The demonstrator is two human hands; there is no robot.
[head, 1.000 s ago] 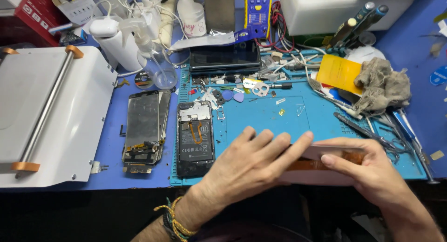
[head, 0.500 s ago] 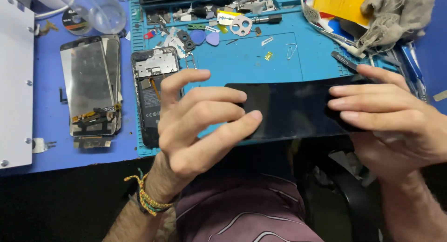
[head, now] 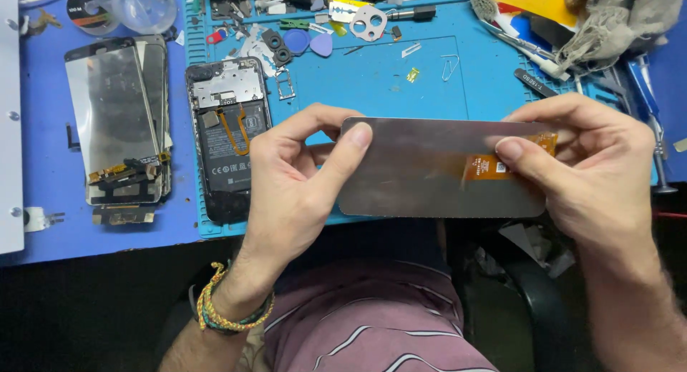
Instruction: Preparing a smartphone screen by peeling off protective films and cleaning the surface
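both hands [head: 293,179] hold a phone screen panel [head: 422,172] by its ends

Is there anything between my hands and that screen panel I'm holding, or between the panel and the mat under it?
Nothing visible. The left hand and right hand grip the grey screen panel directly at its ends. It is held over the near edge of the blue mat; the mat just beyond it is bare.
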